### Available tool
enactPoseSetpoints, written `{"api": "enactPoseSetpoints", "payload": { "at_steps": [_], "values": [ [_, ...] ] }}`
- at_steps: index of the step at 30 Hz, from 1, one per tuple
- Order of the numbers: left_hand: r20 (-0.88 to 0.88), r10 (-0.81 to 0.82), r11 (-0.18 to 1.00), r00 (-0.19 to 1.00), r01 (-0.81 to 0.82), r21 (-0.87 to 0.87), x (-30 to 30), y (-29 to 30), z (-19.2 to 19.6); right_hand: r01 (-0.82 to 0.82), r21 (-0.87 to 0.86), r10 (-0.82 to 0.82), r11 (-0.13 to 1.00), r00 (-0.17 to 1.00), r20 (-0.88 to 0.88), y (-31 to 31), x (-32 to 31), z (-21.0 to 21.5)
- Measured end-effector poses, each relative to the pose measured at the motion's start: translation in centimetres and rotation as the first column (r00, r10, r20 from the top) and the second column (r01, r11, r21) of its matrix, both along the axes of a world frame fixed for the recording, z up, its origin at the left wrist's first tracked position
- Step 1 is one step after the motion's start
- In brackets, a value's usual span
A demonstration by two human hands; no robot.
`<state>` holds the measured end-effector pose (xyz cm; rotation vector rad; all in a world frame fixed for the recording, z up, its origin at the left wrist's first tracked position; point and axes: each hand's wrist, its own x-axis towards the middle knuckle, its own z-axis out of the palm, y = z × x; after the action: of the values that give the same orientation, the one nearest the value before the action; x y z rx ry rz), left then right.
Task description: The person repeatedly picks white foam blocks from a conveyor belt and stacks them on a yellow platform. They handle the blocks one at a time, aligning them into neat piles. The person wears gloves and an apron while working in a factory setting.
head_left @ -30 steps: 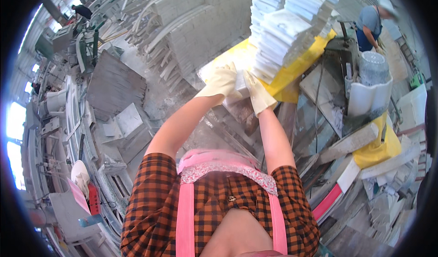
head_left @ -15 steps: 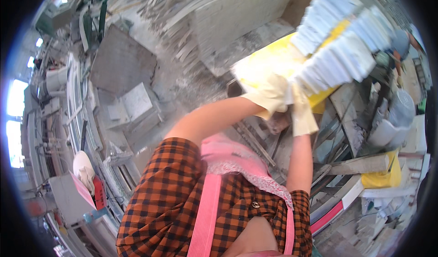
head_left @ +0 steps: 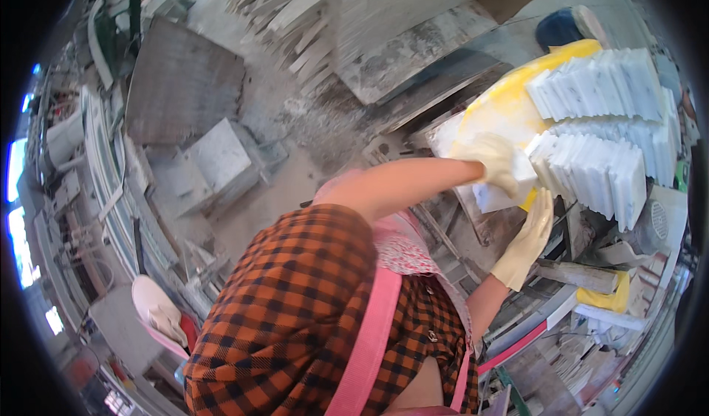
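My left hand (head_left: pixel 493 163), in a cream rubber glove, is over a white marble tile (head_left: pixel 496 197) at the near end of a yellow-covered bench. Motion smears its fingers, so its grip is unclear. My right hand (head_left: pixel 533 231), gloved alike, has its fingers stretched out and together, with the tips by the tile's right edge. Just beyond the hands stand rows of white marble tiles (head_left: pixel 591 172) on edge, packed face to face. A second row of tiles (head_left: pixel 598 84) stands farther back. Yellow sheeting (head_left: pixel 509 91) lies under them, dusted white.
A large brown board (head_left: pixel 185 84) and a grey stone block (head_left: pixel 218 157) lie on the dusty floor at left. Stone strips (head_left: pixel 295 39) and a big slab (head_left: pixel 413 17) are at the back. A shoe (head_left: pixel 561 28) shows behind the bench. Yellow cloth (head_left: pixel 605 294) hangs at right.
The view has swung, and the tile rows now show lower and farther right. My hands, close together before, have come apart; the right fingers now lie straight.
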<state>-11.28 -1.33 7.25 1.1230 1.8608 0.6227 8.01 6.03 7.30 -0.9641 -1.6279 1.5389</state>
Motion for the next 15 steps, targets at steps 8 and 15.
{"api": "enactPoseSetpoints", "payload": {
  "at_steps": [8, 15],
  "values": [
    [-0.016, 0.252, 0.964, 0.968, -0.25, 0.092, -8.2, -3.7, 0.0, -0.111, 0.169, 0.082, 0.979, 0.981, 0.174, 0.8, -3.7, -2.1],
    [-0.575, 0.003, 0.997, 0.818, -0.049, -0.065, -26.7, -2.2, 4.4, -0.279, 0.571, -0.076, 0.772, 0.852, 0.519, 2.9, -10.7, -7.9]
  ]
}}
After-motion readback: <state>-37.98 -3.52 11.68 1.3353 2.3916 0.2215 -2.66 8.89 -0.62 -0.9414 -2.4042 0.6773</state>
